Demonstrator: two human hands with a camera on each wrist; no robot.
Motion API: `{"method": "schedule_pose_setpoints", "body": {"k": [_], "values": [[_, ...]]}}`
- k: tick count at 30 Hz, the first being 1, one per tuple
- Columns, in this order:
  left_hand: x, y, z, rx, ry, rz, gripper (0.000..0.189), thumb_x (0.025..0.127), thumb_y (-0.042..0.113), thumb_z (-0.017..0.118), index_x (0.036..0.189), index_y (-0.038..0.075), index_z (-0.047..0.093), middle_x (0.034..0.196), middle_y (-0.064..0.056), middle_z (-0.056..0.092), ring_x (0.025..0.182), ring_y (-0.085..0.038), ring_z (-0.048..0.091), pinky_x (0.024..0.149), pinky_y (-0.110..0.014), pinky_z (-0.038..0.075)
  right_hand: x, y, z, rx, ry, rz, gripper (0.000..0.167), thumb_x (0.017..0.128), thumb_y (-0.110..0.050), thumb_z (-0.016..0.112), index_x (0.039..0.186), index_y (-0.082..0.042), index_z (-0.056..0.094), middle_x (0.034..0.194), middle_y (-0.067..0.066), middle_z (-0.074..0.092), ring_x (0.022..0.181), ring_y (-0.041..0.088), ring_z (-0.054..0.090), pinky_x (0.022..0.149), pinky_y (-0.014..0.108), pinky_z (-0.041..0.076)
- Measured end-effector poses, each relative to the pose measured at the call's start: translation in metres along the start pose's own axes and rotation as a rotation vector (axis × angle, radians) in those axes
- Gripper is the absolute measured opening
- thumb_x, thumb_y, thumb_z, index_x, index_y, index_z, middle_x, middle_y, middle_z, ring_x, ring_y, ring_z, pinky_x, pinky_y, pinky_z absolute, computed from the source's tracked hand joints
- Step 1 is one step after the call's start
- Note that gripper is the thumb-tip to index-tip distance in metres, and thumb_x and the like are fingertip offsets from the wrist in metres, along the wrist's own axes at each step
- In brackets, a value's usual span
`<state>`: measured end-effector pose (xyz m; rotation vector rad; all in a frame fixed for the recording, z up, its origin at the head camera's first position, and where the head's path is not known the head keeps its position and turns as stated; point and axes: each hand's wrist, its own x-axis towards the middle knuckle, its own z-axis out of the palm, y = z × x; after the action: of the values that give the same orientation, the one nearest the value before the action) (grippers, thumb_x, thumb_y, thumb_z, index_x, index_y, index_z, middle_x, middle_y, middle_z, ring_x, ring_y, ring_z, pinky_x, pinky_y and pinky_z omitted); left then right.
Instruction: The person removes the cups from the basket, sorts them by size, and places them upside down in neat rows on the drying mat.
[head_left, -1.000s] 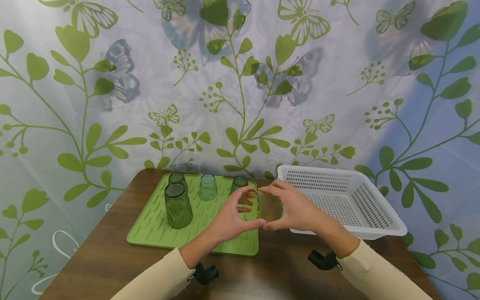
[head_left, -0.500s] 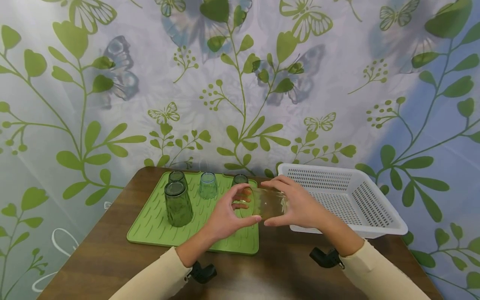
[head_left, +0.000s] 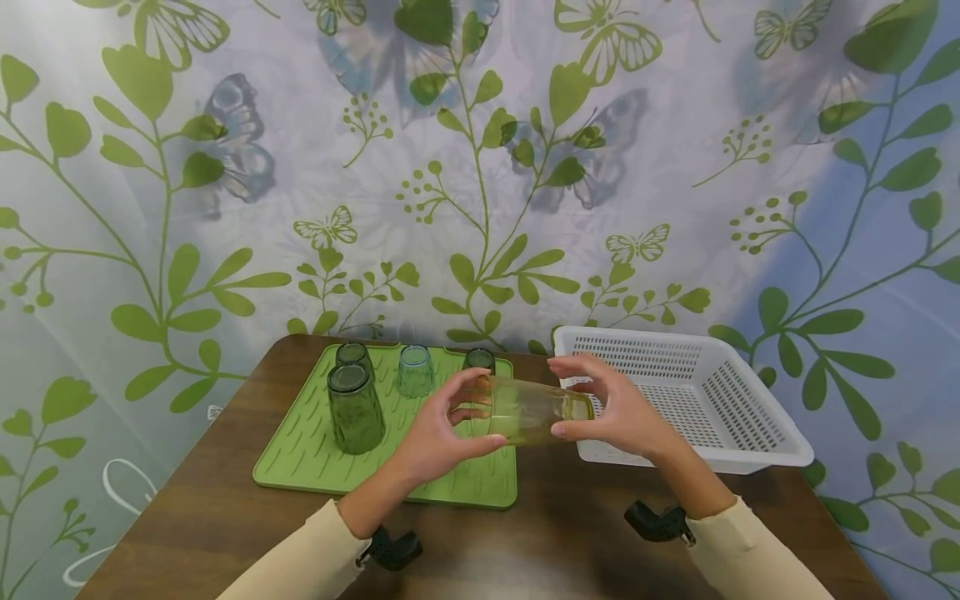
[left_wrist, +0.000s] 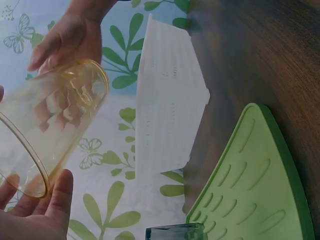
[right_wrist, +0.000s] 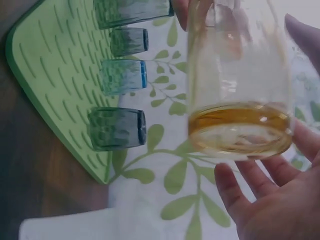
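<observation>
A clear amber drinking glass (head_left: 528, 410) lies sideways in the air between my two hands, over the right side of the mat. My left hand (head_left: 438, 433) curls round its rim end, thumb below and fingers behind. At the base end, my right hand (head_left: 626, 417) holds it between thumb and fingers. In the left wrist view the glass (left_wrist: 75, 97) has its round rim toward the left fingers. The right wrist view shows its thick amber base (right_wrist: 240, 135), with the right fingertips (right_wrist: 227, 187) right at it.
On the green drying mat (head_left: 300, 462) stand a tall green glass (head_left: 356, 417), a dark glass (head_left: 354, 354) behind it, a small blue glass (head_left: 416, 372) and a small dark glass (head_left: 480, 360). A white perforated basket (head_left: 787, 454) sits on the right of the brown table (head_left: 540, 533).
The amber glass has turned from end-on to lying sideways, its base swinging right. My right hand has moved right toward the base; my left hand has shifted slightly left.
</observation>
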<state>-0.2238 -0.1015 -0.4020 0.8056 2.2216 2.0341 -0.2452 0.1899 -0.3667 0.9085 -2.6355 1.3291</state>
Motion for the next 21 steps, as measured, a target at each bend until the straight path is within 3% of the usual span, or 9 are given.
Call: {"method": "schedule_pose_setpoints", "body": {"k": [6,12,14,18,21], "values": [[-0.006,-0.003,-0.004,-0.043,-0.002,0.050,0.078,0.084,0.009,0.084,0.151,0.023,0.046,0.144,-0.009,0.055,0.129,-0.025,0.058,0.106,-0.037,0.054,-0.009,0.011,0.008,0.208,-0.004,-0.007,0.075,0.083,-0.011,0.085,0.149,-0.016,0.050,0.146,0.003,0.056,0.134,0.021,0.053,0.108,0.019,0.047],[-0.011,-0.005,-0.006,-0.075,0.004,0.083,0.079,0.083,0.006,0.085,0.151,0.022,0.047,0.142,-0.011,0.054,0.129,-0.022,0.057,0.105,-0.034,0.055,-0.017,0.016,0.019,0.432,-0.017,-0.032,0.078,0.082,0.003,0.081,0.150,0.000,0.043,0.148,0.008,0.053,0.129,0.012,0.056,0.091,0.025,0.058],[-0.012,-0.005,-0.006,-0.078,0.002,0.090,0.080,0.083,0.006,0.085,0.151,0.022,0.047,0.141,-0.012,0.054,0.129,-0.020,0.057,0.104,-0.032,0.055,-0.020,0.017,0.022,0.476,-0.018,-0.050,0.079,0.081,0.006,0.079,0.150,0.003,0.042,0.150,0.015,0.050,0.131,0.012,0.055,0.090,0.025,0.059],[-0.015,-0.006,-0.006,-0.089,-0.009,0.119,0.080,0.083,0.004,0.084,0.152,0.016,0.045,0.141,-0.015,0.054,0.128,-0.016,0.057,0.104,-0.031,0.055,-0.025,0.019,0.027,0.536,-0.019,-0.065,0.080,0.080,0.009,0.078,0.151,0.000,0.043,0.152,0.024,0.045,0.136,0.012,0.050,0.094,0.024,0.057],[-0.017,-0.008,-0.005,-0.102,-0.016,0.139,0.080,0.083,0.003,0.084,0.152,0.010,0.044,0.142,-0.018,0.053,0.128,-0.013,0.058,0.104,-0.031,0.055,-0.028,0.019,0.031,0.590,-0.031,-0.048,0.080,0.080,0.009,0.078,0.151,-0.004,0.043,0.153,0.018,0.047,0.132,0.014,0.054,0.093,0.029,0.060]]}}
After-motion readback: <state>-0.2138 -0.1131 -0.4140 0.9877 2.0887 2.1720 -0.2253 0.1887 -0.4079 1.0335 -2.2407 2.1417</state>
